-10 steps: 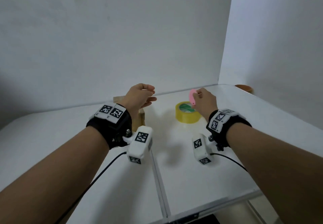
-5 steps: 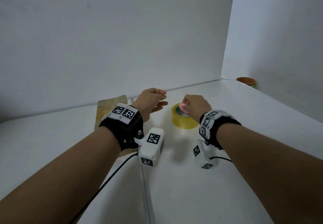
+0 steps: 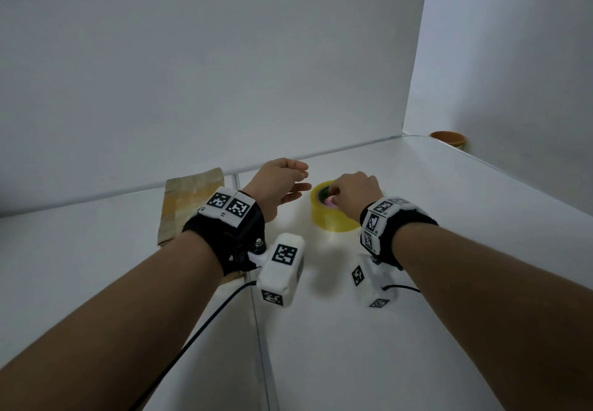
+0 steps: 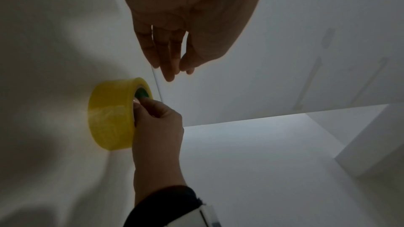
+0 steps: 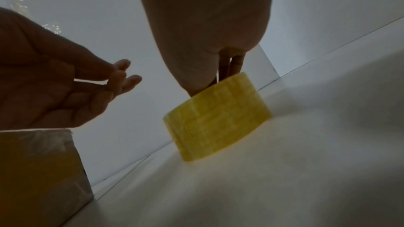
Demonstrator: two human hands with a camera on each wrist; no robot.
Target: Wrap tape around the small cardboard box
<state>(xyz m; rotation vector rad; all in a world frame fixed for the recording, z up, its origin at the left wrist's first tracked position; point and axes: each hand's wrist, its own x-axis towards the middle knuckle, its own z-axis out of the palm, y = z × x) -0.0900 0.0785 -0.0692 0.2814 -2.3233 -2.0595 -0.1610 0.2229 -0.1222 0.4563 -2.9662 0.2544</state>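
Note:
The small cardboard box (image 3: 189, 199), with glossy tape on its faces, lies on the white table (image 3: 417, 250) at the back left, partly hidden by my left wrist; in the right wrist view the box (image 5: 37, 170) is at the lower left. A yellow tape roll (image 3: 333, 221) lies flat to its right. My right hand (image 3: 340, 194) pinches a small pink object (image 3: 330, 201) and holds it at the roll's green core. My left hand (image 3: 301, 182) hovers with loosely spread fingers between box and roll, holding nothing. The left wrist view shows the roll (image 4: 111, 115) under the right hand (image 4: 153, 115).
White walls close the table at the back and right. A brown cup (image 3: 447, 138) stands in the far right corner. A seam (image 3: 256, 314) runs across the table toward me. Both wrist cameras hang under my forearms.
My right hand has come down with the pink object from above the roll onto its core. The left hand now hangs to the right of the box, which shows more fully.

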